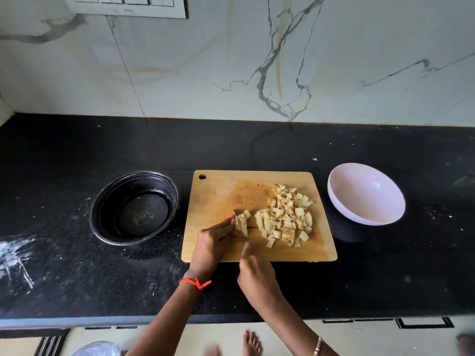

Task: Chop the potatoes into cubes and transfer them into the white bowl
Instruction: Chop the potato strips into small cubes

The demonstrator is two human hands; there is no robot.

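cubes [288, 217] by board's [218, 191] right edge, bowl [359, 201] beyond

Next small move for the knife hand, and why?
Probably press the knife down through the potato strips that the left hand steadies. The right hand holds the blade at them; they look like the last uncubed bit beside the cube pile on the cutting board, and the white bowl is empty.

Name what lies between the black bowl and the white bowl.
The wooden chopping board, carrying a pile of cut potato cubes; the head view shows it.
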